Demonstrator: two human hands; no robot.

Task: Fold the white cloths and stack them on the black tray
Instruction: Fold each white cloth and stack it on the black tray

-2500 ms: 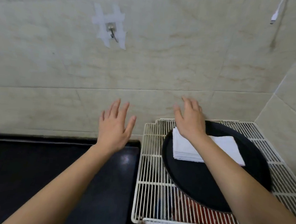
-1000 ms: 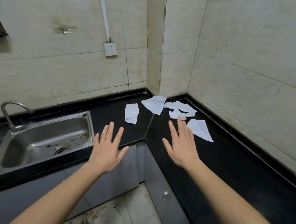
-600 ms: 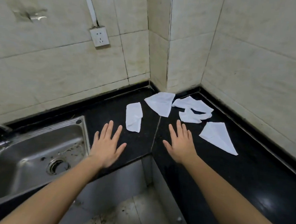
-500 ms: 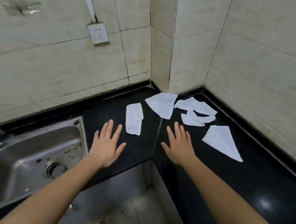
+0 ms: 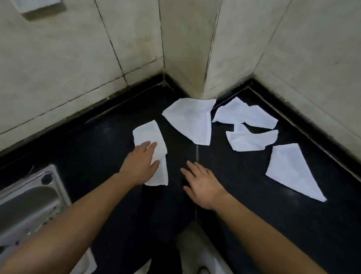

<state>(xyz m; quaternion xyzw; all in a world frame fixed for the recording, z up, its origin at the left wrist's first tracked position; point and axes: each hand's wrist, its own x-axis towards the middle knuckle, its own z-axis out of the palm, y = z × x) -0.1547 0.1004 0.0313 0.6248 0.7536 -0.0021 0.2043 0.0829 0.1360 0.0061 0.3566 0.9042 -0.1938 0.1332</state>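
White cloths, five by my count, lie unfolded on the black bench. My left hand rests flat, fingers spread, on the nearest cloth at 11 o'clock; my right hand hovers spread, empty. Tray out of view; folding barely begun

I have both bare forearms stretched forward, palms down. My left hand lies flat with fingers together and extended, thumb out to the side. My right hand hangs level with it, fingers slightly spread, gripping nothing.
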